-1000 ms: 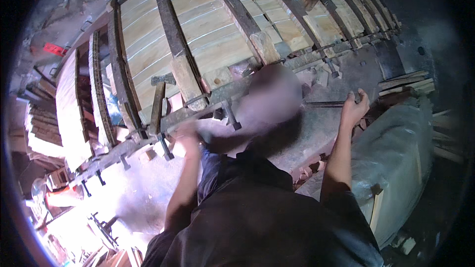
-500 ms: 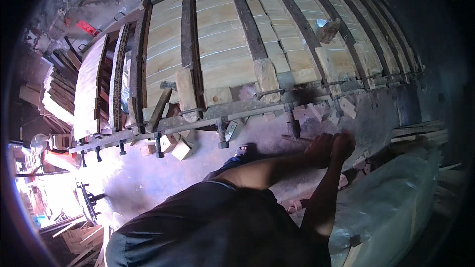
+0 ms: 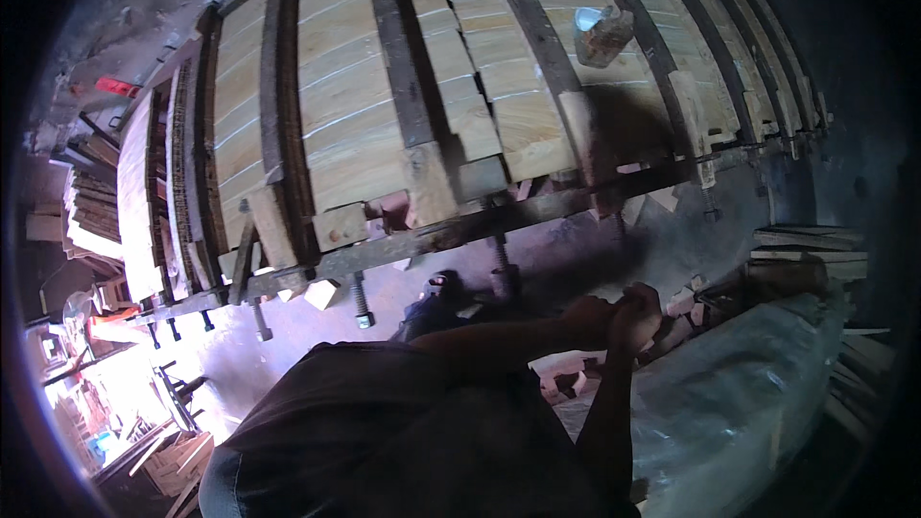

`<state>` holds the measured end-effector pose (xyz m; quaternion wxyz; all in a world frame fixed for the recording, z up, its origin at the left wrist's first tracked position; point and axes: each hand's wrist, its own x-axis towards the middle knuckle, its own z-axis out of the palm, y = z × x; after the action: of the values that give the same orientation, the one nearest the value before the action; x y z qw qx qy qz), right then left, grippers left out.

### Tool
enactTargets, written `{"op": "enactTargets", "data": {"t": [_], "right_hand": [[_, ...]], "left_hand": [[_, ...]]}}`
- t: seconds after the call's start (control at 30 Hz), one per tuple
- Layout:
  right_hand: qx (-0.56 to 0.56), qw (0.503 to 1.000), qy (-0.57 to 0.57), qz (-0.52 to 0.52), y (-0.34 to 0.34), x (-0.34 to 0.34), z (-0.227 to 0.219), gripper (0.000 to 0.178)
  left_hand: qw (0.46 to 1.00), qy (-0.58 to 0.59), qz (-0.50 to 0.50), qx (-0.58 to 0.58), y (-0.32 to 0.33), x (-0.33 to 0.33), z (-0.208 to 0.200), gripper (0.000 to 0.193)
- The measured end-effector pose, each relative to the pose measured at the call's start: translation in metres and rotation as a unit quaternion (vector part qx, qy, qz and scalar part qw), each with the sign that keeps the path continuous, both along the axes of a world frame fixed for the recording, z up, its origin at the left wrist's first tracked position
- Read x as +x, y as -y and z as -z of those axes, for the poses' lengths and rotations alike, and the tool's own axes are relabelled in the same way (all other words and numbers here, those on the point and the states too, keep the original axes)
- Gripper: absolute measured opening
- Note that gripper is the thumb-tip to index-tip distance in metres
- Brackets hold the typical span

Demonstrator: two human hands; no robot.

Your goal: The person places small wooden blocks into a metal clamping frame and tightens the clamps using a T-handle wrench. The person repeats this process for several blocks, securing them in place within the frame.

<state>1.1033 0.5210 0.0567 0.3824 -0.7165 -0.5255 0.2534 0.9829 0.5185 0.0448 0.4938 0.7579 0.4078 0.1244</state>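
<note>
My left hand (image 3: pixel 583 315) and my right hand (image 3: pixel 637 317) are close together, low in front of the clamping rack, fingers closed. Whatever they may hold is hidden. Beyond them, pale glued boards (image 3: pixel 345 67) lie under several dark metal bars (image 3: pixel 407 58), with wood blocks (image 3: pixel 431 182) at the bars' near ends. Along the rack's front rail (image 3: pixel 422 240) several clamp bolts (image 3: pixel 501 254) stick out; one, left of my hands, has a thicker dark end. A grimy container (image 3: pixel 602 36) with something pale at its mouth stands on the boards.
Clear plastic sheeting (image 3: pixel 729 393) covers a pile on my right, with stacked wood strips (image 3: pixel 811 242) behind it. Wood offcuts (image 3: pixel 321 294) lie on the floor under the rail. More stacked boards (image 3: pixel 94 216) stand at the left, beside bright light.
My view has shifted to the right along the rack, so bars and bolts appear further left. My hands have drawn nearer to me, away from the rail, and remain together.
</note>
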Motion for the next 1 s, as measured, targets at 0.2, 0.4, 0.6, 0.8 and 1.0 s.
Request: {"op": "enactTargets", "data": {"t": [0.2, 0.4, 0.6, 0.8, 1.0], "right_hand": [[-0.019, 0.986, 0.017, 0.163, -0.032, 0.1, 0.152, 0.021], [-0.052, 0.962, -0.241, 0.12, -0.032, 0.14, 0.273, 0.03], [-0.193, 0.802, -0.551, 0.127, -0.049, 0.111, 0.304, 0.038], [-0.28, 0.63, -0.713, 0.127, -0.065, 0.105, 0.335, 0.039], [-0.249, 0.598, -0.753, 0.117, -0.071, 0.037, 0.202, 0.035]], "left_hand": [[0.999, -0.004, -0.038, 0.032, -0.044, 0.057, 0.073, 0.04], [0.991, -0.081, -0.103, -0.03, -0.053, 0.084, 0.139, 0.032], [0.976, -0.171, -0.132, -0.04, -0.027, 0.111, 0.246, 0.024], [0.973, -0.209, -0.071, -0.073, -0.038, 0.102, 0.271, 0.032], [0.972, -0.233, -0.022, -0.036, 0.013, 0.034, 0.256, 0.039]]}}
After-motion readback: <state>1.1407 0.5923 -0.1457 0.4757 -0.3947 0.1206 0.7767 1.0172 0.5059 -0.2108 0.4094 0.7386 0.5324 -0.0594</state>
